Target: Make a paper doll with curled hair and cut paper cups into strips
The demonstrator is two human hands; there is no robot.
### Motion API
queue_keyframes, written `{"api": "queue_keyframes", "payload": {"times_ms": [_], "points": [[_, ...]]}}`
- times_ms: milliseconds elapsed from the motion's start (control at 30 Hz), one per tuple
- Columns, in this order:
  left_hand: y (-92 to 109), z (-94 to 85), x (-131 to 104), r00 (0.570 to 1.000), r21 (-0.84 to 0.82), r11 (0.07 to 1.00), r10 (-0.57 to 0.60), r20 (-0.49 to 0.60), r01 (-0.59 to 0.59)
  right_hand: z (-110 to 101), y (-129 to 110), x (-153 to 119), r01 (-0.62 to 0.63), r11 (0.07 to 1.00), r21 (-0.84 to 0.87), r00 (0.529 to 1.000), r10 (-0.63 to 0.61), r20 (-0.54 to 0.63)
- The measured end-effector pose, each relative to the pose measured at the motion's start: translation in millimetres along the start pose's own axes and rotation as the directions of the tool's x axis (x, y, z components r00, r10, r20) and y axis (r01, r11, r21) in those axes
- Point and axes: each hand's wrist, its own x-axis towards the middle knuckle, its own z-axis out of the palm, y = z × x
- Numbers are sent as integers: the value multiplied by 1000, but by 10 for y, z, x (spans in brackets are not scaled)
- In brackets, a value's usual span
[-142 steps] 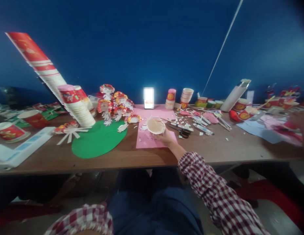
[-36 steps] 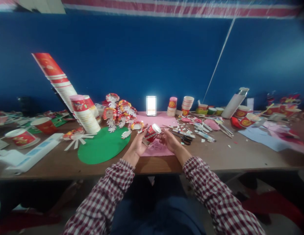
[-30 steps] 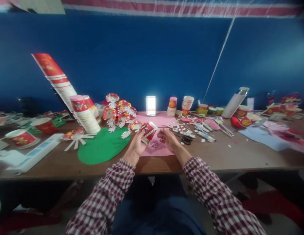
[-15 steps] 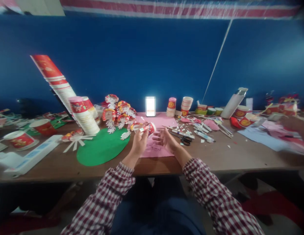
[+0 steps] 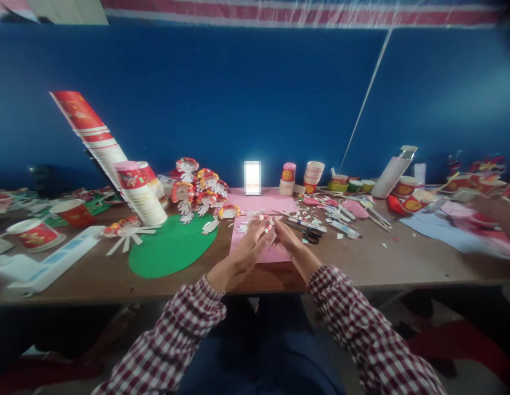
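Observation:
Over the pink sheet [image 5: 263,257], my left hand [image 5: 249,247] is closed around a red and white paper cup [image 5: 268,226]. The cup is blurred and mostly covered by fingers. My right hand [image 5: 288,241] presses in from the other side, its fingers bent against the cup. Just beyond my hands lies a paper ring with a red and yellow edge [image 5: 229,211]. A pair of black-handled scissors [image 5: 311,236] and a pen [image 5: 306,225] rest to the right of my right hand.
A green paper oval [image 5: 173,249] lies to the left, with several paper cutout figures [image 5: 203,192] behind it. A tall leaning cup stack [image 5: 135,186] stands there too. Behind are a bright phone [image 5: 252,178], more cups [image 5: 313,175], and scattered paper scraps.
My left hand has moved right with the cup, and both hands have come together around it. My right hand was open and apart before; its fingers are now closed in.

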Motion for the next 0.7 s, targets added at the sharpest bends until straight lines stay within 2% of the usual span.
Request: {"api": "queue_keyframes", "payload": {"times_ms": [67, 100, 133, 200, 233, 267, 300, 367, 433, 467, 533, 700], "points": [[6, -29, -25, 999, 140, 989, 45, 23, -47, -14, 10, 38, -24, 993, 112, 999, 26, -18], [-18, -54, -42, 996, 211, 974, 88, -28, -80, -21, 13, 59, -12, 986, 167, 998, 21, -53], [-58, -86, -60, 981, 270, 957, 145, -125, -107, -26, 15, 80, 5, 977, 215, 995, 16, -95], [-165, -151, -91, 906, 365, 915, 290, -309, -169, -34, 15, 112, 41, 959, 280, 987, 5, -161], [-222, -179, -102, 885, 386, 908, 308, -350, -163, -35, 14, 121, 54, 954, 295, 985, -3, -170], [-275, -200, -105, 885, 386, 912, 289, -364, -139, -34, 13, 126, 61, 951, 303, 988, -14, -157], [-319, -214, -103, 908, 366, 925, 234, -347, -99, -32, 13, 127, 62, 950, 305, 992, -25, -123], [-380, -219, -77, 967, 292, 956, 79, -242, -5, -26, 21, 121, 57, 952, 301, 998, -51, -30], [-411, -202, -35, 993, 219, 973, -47, -105, 69, -23, 39, 114, 54, 954, 295, 996, -73, 53], [-422, -192, -11, 994, 184, 978, -88, -57, 97, -23, 50, 111, 54, 955, 292, 993, -81, 83], [-450, -178, 32, 991, 121, 984, -132, -26, 135, -24, 67, 104, 66, 956, 286, 989, -102, 111], [-559, -205, 67, 975, 8, 979, -201, -90, 203, -7, 55, 66, 86, 970, 229, 994, -99, 48]]}}
